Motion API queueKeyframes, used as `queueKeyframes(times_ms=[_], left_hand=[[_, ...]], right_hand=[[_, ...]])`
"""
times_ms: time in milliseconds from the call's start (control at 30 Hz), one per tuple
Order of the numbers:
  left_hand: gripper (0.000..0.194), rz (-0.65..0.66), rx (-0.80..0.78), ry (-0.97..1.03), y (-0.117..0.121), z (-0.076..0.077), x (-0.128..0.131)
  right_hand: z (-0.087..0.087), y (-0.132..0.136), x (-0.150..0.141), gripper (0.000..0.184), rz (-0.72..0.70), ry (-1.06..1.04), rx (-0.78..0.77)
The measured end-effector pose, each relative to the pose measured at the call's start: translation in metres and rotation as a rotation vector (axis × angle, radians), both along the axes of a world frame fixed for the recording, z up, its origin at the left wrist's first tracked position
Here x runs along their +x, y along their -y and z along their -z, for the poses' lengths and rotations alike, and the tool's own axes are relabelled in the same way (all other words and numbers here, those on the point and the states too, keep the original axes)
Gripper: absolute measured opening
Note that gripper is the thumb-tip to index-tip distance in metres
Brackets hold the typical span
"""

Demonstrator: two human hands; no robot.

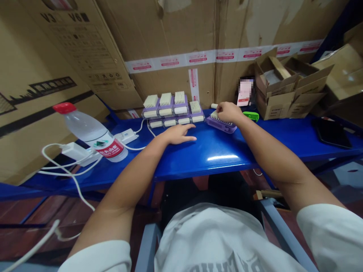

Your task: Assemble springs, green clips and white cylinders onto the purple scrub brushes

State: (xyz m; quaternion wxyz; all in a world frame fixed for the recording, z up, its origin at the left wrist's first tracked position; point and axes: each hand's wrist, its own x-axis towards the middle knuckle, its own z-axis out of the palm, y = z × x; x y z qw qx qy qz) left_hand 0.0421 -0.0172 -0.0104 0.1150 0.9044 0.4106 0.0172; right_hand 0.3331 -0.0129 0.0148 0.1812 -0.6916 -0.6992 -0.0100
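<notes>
My left hand (180,134) lies low over the blue table, fingers apart and holding nothing. Just beyond it stands a stacked group of purple units (172,111) with cream front pieces and cream finned blocks on top. My right hand (229,112) is closed, fingertips bent down at the finned top of a separate purple unit (222,124). What those fingertips grip, if anything, is hidden. A small cream piece (214,106) shows just past the right fingers. A bright green object (251,116) lies to the right of that hand, close by.
On the left, a water bottle (92,132) with a red cap stands by white adapters (78,152) and loose cables. Open cardboard boxes (286,102) stand at right, near a lit phone (245,92). A dark flat device (331,132) lies at far right. Large cartons (176,36) wall the back.
</notes>
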Motion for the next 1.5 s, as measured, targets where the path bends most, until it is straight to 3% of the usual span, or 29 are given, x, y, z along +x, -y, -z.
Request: queueKeyframes(times_ms=[200, 400, 567, 800, 1033, 1333, 1500], left_hand=[[0.094, 0.032, 0.033, 0.045, -0.003, 0.003, -0.003], [0.080, 0.108, 0.061, 0.127, -0.005, 0.008, -0.004], [0.076, 0.159, 0.045, 0.085, -0.007, 0.009, -0.003], [0.085, 0.118, 0.020, 0.051, -0.007, 0.011, -0.001], [0.086, 0.112, 0.023, 0.040, -0.005, 0.008, -0.001], [0.110, 0.023, -0.004, 0.095, -0.008, 0.012, -0.004], [0.120, -0.004, -0.017, 0.113, -0.008, 0.012, -0.005]], right_hand=[[-0.006, -0.002, 0.006, 0.036, -0.113, 0.032, -0.099], [-0.014, 0.001, 0.008, 0.038, -0.132, 0.049, -0.183], [-0.007, 0.000, 0.003, 0.033, -0.127, 0.027, -0.106], [0.005, -0.003, -0.009, 0.028, -0.069, -0.041, 0.022], [0.003, 0.000, -0.009, 0.028, -0.091, -0.035, 0.046], [-0.009, 0.001, 0.007, 0.023, -0.377, -0.068, -0.091], [-0.014, 0.006, 0.005, 0.022, -0.452, -0.092, -0.133]])
